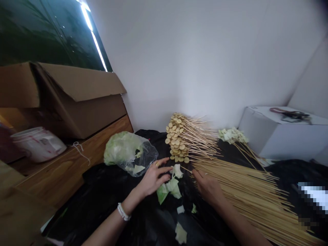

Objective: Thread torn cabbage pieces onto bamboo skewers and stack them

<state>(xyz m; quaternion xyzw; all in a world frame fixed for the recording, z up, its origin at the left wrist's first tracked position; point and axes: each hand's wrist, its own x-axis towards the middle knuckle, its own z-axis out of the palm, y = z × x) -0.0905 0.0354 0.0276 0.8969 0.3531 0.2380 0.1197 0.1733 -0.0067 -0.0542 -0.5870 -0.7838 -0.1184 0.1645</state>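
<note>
My left hand [154,176], with a bead bracelet on the wrist, pinches a pale cabbage piece [177,170] over the black plastic sheet [112,191]. My right hand [208,186] is closed on a thin bamboo skewer [186,168] whose tip points at that piece. More cabbage pieces [170,188] lie between the hands. A large heap of bare skewers [253,194] spreads right of my right hand. Behind it lie skewers loaded with round yellow slices [176,138] and skewers with cabbage [232,135].
A cabbage head in a clear bag [128,152] lies left of the hands. An open cardboard box [77,99] and a white rice cooker [38,143] stand on the wooden bench at left. A white box [279,135] sits at the right by the wall.
</note>
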